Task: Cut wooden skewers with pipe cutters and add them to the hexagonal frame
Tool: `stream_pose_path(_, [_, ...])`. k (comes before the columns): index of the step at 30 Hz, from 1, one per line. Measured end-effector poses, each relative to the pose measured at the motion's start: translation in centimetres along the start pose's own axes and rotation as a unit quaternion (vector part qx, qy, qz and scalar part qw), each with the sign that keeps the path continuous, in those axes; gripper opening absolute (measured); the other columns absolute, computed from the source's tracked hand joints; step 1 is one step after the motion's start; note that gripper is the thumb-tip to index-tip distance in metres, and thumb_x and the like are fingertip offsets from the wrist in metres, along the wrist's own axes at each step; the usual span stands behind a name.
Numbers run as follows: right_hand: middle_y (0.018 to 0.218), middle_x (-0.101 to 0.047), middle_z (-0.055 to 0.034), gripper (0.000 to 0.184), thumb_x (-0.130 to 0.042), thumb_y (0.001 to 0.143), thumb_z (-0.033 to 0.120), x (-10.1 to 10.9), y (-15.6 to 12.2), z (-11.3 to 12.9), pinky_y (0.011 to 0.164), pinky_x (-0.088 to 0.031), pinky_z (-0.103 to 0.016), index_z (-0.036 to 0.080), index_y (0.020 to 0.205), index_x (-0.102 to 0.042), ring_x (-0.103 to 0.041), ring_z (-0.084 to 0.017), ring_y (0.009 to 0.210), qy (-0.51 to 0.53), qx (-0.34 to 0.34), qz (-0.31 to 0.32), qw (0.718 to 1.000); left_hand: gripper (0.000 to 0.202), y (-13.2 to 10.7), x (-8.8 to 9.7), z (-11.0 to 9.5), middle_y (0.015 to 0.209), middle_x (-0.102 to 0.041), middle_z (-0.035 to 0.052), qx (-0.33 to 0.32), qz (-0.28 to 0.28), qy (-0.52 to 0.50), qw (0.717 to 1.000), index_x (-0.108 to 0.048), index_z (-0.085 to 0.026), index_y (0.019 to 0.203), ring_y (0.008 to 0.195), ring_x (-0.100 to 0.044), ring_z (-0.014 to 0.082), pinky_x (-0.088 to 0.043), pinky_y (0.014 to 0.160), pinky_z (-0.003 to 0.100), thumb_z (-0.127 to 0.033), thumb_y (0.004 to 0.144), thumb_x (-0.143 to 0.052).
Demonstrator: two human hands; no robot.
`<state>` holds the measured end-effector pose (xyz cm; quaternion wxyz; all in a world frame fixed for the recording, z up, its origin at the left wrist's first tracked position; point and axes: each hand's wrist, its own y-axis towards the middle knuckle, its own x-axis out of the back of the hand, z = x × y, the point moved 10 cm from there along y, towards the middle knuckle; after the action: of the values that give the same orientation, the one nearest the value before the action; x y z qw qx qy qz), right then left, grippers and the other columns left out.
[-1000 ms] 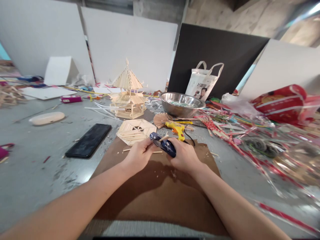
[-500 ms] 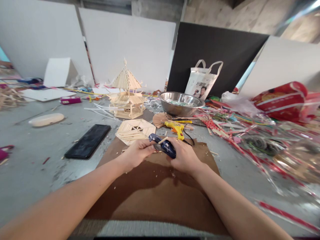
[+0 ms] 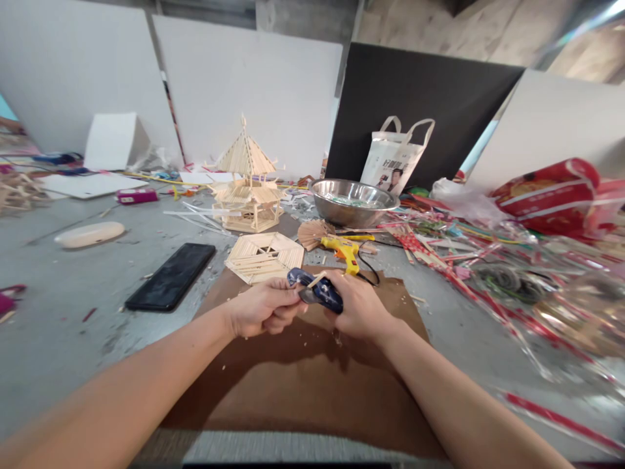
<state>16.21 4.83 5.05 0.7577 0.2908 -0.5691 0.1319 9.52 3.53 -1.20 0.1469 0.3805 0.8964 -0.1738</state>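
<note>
My right hand (image 3: 359, 305) is wrapped round a dark blue cutter (image 3: 326, 292) with a short grey metal blade. A thin pale wooden stick (image 3: 316, 281) lies slantwise across the cutter at the blade. At the stick's lower end, my left hand (image 3: 271, 305) is closed in a pinch, its thumb close to the blade; the stick's end is hidden in the fingers. Both hands are above a brown sheet (image 3: 312, 397). Just beyond them lies a flat octagonal panel of wooden sticks (image 3: 266, 260).
A wooden stick pagoda (image 3: 249, 195) stands behind the panel. Beyond my right hand lies a yellow glue gun (image 3: 344, 251), with a metal bowl (image 3: 354, 208) farther back. A black phone (image 3: 170, 277) lies to the left. Wrappers and red strips (image 3: 454, 267) clutter the right side.
My left hand has shifted slightly lower, its lower fingers now showing beneath the thumb. The cutter has tilted a little, and more of its blade shows. My right hand stays nearly in place.
</note>
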Motion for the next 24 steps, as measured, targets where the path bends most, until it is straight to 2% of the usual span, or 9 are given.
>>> stream_pose_path(8, [0.089,-0.056,-0.0052,0.039,-0.049,0.060,0.020,0.0,-0.1,0.6,0.065,-0.037,-0.026,0.019,0.099,-0.045,-0.051,-0.017,0.076,0.026,0.032,0.001,0.999,0.023,-0.2,-1.2,0.6,0.040,-0.019,-0.0098,0.027,0.078,-0.042,0.996,-0.045,-0.013,0.064,0.032,-0.010,0.0019,-0.014,0.028,0.011,-0.029,0.079,-0.040])
stream_pose_path(14, [0.089,-0.057,-0.0039,0.039,-0.049,0.060,0.019,0.1,-0.2,1.0,0.063,-0.037,-0.024,0.019,0.099,-0.045,-0.053,-0.016,0.073,0.046,0.044,0.002,0.998,0.020,-0.5,-1.7,0.3,0.039,-0.019,-0.0101,0.020,0.105,-0.039,0.994,-0.047,-0.013,0.067,0.031,-0.009,0.0014,-0.013,0.028,0.011,-0.028,0.079,-0.042])
stream_pose_path(19, [0.085,-0.059,-0.0027,0.037,-0.048,0.060,0.020,0.1,-0.3,1.1,0.061,-0.036,-0.023,0.020,0.097,-0.046,-0.054,-0.015,0.070,0.045,0.030,0.013,0.998,0.019,-0.5,-1.4,0.0,0.040,-0.020,-0.0102,0.007,0.088,-0.025,0.996,-0.048,-0.014,0.070,0.031,-0.010,0.0013,-0.012,0.029,0.011,-0.031,0.078,-0.044])
stream_pose_path(24, [0.077,-0.060,-0.0027,0.030,-0.046,0.062,0.022,0.1,-0.3,0.4,0.057,-0.034,-0.023,0.019,0.092,-0.048,-0.054,-0.016,0.066,0.005,-0.011,0.021,1.000,0.024,-0.6,-0.6,-0.9,0.039,-0.018,-0.0101,-0.036,0.032,0.021,0.999,-0.049,-0.013,0.069,0.033,-0.011,0.0016,-0.010,0.031,0.013,-0.035,0.076,-0.047])
